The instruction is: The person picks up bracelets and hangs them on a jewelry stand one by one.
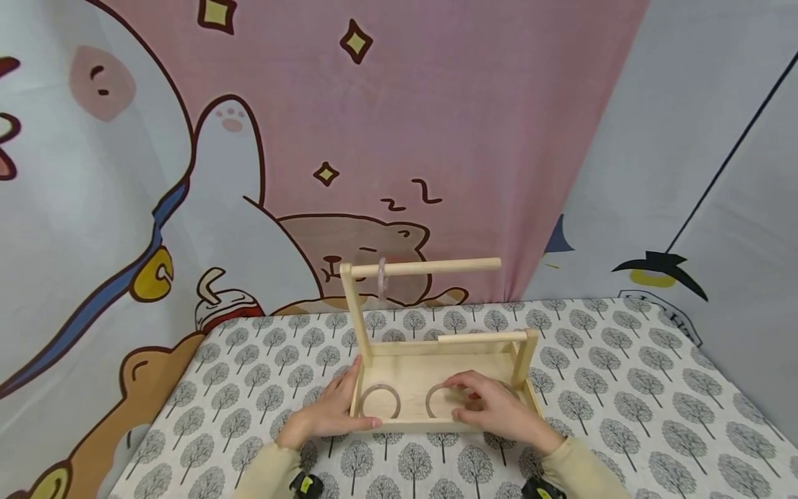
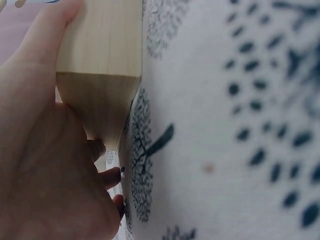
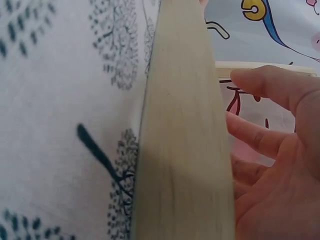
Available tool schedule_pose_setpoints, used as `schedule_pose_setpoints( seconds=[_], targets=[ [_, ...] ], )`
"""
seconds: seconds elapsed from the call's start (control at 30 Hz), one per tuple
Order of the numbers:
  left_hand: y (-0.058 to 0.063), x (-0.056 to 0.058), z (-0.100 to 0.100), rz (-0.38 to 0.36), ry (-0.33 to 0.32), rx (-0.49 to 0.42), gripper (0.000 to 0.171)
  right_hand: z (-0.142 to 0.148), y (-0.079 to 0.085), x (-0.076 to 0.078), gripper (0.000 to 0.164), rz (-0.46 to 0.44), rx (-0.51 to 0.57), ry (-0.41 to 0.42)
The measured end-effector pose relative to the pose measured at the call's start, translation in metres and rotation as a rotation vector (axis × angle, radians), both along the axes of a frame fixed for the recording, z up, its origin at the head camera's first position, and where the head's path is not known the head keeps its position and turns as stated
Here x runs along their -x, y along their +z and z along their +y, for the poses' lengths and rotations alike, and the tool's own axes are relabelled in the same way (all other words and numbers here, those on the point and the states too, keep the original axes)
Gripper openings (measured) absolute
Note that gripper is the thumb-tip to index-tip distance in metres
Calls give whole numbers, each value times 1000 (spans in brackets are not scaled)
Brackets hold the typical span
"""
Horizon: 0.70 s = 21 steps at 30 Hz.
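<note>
A pale wooden stand (image 1: 405, 366) has a shallow tray base and two posts, each with a horizontal dowel. One translucent ring (image 1: 382, 278) hangs on the taller post's dowel (image 1: 436, 267). Inside the tray lie a left ring (image 1: 397, 400) and a middle ring (image 1: 429, 400); part of a further ring shows behind my right hand. My left hand (image 1: 333, 409) grips the tray's front left corner, thumb along the front wall. Over the tray, my right hand (image 1: 499, 409) reaches in at the middle ring, thumb and fingers apart in the right wrist view (image 3: 280, 130), with nothing visible between them.
The shorter post (image 1: 525, 357) with its lower dowel (image 1: 480, 337) rises at the right, beside my right hand. A tree-print cloth (image 1: 623, 388) covers the table. Behind it hangs a cartoon-printed curtain (image 1: 467, 138).
</note>
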<state>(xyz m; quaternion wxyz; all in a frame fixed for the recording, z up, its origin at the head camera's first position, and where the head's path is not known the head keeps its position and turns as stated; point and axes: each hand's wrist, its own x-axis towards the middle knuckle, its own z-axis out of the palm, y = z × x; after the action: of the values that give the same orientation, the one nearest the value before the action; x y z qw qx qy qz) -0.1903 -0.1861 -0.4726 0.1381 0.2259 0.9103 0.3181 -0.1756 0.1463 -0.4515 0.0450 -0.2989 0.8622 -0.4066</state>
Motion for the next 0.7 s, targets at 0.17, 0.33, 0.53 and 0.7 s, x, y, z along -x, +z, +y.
schedule_pose_setpoints(
  seconds=[0.17,0.33,0.53,0.7],
  targets=[
    [0,1,0,-3,-5,-10,118,-1,-1,1,49,45,-94,-28],
    [1,1,1,-6,-7,-12,118,-5,-3,3,49,62,-99,-3],
    [-1,1,1,-19,-7,-22,117,-15,-9,11,52,41,-48,50],
    [2,1,0,-3,-13,-16,118,-25,-13,16,55,48,-30,71]
  ],
)
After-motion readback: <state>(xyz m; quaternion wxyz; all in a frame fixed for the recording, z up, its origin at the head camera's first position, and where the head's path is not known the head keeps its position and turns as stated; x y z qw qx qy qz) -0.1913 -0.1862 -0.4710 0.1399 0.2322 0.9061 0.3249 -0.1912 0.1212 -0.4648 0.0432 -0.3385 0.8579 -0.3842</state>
